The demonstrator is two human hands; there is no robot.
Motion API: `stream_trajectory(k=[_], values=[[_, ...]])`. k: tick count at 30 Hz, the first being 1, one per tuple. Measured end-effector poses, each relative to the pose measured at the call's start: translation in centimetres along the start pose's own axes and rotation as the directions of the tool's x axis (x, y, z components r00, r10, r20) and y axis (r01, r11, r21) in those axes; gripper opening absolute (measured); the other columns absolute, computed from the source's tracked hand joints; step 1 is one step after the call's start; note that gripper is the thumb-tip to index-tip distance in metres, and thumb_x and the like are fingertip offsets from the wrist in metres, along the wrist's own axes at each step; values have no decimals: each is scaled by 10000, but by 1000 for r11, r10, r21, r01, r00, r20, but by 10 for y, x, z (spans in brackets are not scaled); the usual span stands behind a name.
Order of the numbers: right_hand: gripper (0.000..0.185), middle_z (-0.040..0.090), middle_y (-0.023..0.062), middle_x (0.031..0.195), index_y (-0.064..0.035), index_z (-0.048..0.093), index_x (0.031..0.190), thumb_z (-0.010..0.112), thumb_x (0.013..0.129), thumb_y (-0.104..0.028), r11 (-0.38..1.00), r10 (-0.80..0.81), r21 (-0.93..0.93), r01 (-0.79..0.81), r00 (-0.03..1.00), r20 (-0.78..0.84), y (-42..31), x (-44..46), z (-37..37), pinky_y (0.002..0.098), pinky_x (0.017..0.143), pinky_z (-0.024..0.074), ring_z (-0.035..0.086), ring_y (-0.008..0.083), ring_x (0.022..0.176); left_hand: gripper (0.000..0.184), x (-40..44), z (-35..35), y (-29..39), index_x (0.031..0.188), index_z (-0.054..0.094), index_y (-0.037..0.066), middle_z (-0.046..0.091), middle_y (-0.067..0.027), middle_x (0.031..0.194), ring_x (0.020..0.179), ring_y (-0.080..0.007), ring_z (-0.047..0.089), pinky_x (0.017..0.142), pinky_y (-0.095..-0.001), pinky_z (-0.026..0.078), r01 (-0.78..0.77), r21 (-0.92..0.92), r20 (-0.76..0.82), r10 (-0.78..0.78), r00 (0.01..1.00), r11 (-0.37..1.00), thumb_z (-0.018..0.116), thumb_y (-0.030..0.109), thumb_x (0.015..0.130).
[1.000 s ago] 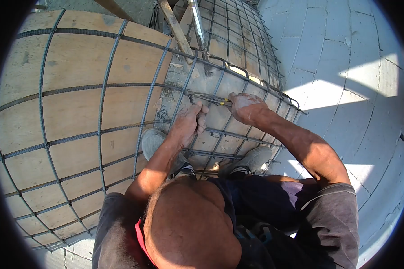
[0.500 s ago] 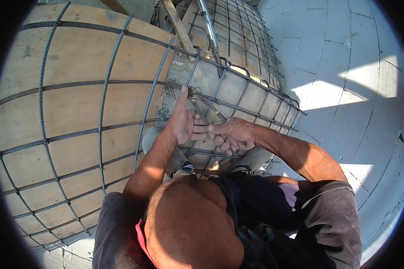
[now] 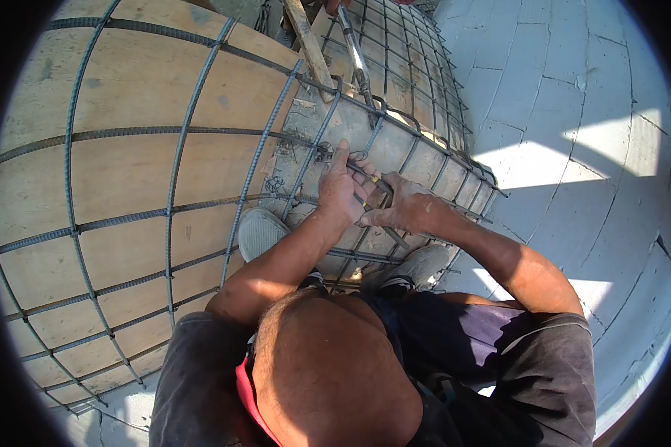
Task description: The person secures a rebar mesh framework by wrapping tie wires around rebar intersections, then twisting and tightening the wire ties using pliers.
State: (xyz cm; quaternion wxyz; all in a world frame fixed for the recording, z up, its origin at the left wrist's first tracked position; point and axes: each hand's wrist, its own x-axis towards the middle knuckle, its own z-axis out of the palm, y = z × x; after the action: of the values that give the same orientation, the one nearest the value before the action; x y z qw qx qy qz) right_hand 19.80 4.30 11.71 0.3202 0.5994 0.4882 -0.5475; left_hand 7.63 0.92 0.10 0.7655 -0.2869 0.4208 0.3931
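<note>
Probably stiff, hefty pincers (image 3: 375, 179); grasp by handles (image 3: 397, 237). Your right hand (image 3: 419, 209) grips them; left hand (image 3: 338, 192) half-curled, hold unclear.

The person has two hands, one left hand (image 3: 339, 192) and one right hand (image 3: 417, 207). There is one pair of pliers (image 3: 385, 191). There are two shoes, one left shoe (image 3: 262, 234) and one right shoe (image 3: 425, 262). I count one head (image 3: 335, 372), one red strap (image 3: 255, 398), one wood stick (image 3: 309, 51) and one shiny pole (image 3: 356, 58). Another person shows at least one hand (image 3: 335, 6) at the top. There are lots of metal bars (image 3: 177, 171), too many to count, and the thin wires (image 3: 274, 185) are too tangled to count.
</note>
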Motion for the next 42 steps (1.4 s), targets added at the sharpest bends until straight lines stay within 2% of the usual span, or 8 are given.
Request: stream_trajectory(k=[2,5,8,14,20,23,29,42], values=[[781,583,231,1248,-4,335,1471,670,904,-423,894,-183,-447,12,921,-343,8,-9,21,499,965,502,606,352,1150,366,0,13,-2,922,575,96,600,-56,855,849,-220,611,840,-404,539,-30,-53,-69,27,997,998,577,455,995],[734,468,247,1387,-15,294,1508,597,934,-356,781,-160,-614,-118,911,-379,-6,-18,24,557,1052,392,486,400,1265,347,1,25,-3,956,568,80,603,-65,926,897,-224,606,895,-419,530,-38,-112,-78,29,997,993,509,412,1039],[690,463,208,1379,-20,269,1531,517,916,-209,774,-166,-625,-100,921,-353,-4,-11,16,532,1007,418,481,400,1255,344,2,29,-3,1005,560,71,607,-73,1018,979,-230,603,957,-429,511,-61,-143,-100,47,994,988,470,399,1058],[694,471,189,1315,-53,312,1520,576,904,-233,769,-283,-636,-54,864,-416,16,0,18,508,972,437,512,373,1176,322,0,30,-4,1098,544,89,626,-71,1142,1119,-235,603,1048,-431,456,-68,-163,-35,63,997,984,480,401,1053],[486,495,169,1199,-142,509,1357,614,894,-245,806,-509,-557,200,716,-479,40,8,12,526,1000,427,496,378,1157,301,2,22,-4,1098,533,126,632,-59,1153,1130,-235,606,1030,-434,453,-36,-111,45,41,998,993,515,420,1037],[386,512,164,1217,-191,570,1281,588,896,-198,683,-477,-712,165,839,-262,38,9,7,592,1077,365,466,399,1220,297,2,22,-6,1098,529,136,636,-62,1157,1126,-238,612,1004,-425,462,-38,-96,38,42,998,995,521,426,1033],[374,516,161,1288,-211,582,1271,554,903,-156,657,-579,-745,114,710,-401,48,14,23,704,1130,231,402,430,1324,286,4,25,-6,1094,520,142,651,-87,1175,1139,-252,626,967,-404,475,-56,-79,21,58,998,995,505,423,1041],[377,469,152,1328,-230,580,1257,578,888,-153,705,-541,-691,161,753,-376,52,18,20,702,1159,151,309,453,1399,277,5,22,-8,1107,509,142,655,-79,1164,1160,-249,616,951,-412,480,-56,-66,53,60,997,996,487,412,1050]])
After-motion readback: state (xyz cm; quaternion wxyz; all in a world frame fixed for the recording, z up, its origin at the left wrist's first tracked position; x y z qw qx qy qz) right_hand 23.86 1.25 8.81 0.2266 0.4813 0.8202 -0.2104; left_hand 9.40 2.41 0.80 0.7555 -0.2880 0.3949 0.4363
